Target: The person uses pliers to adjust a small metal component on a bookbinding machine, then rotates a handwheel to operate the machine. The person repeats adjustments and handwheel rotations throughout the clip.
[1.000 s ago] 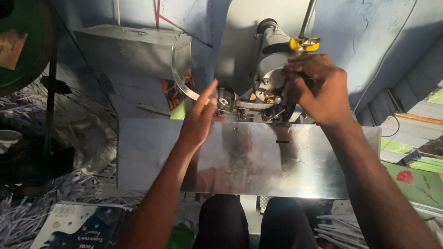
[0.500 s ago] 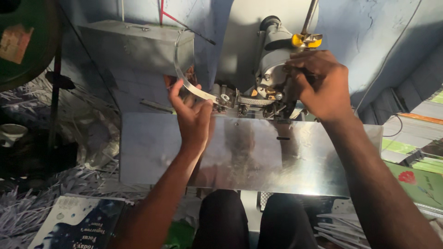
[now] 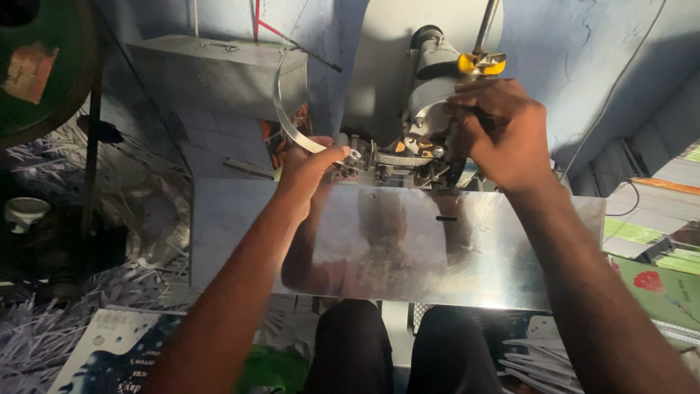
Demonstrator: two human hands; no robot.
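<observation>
Head view: the left hand [image 3: 306, 169] pinches a curved metal strip [image 3: 286, 115] at the far edge of the shiny metal worktop [image 3: 452, 255]. The right hand [image 3: 503, 131] is clenched on the grey machine head [image 3: 430, 91], below its yellow knob [image 3: 481, 66]. Stacked booklets [image 3: 656, 226] lie beyond the right edge.

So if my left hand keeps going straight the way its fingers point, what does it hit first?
Probably the small metal parts at the machine head's base, just beyond the left hand, whose fingers look almost touching them; depth is unclear.
</observation>
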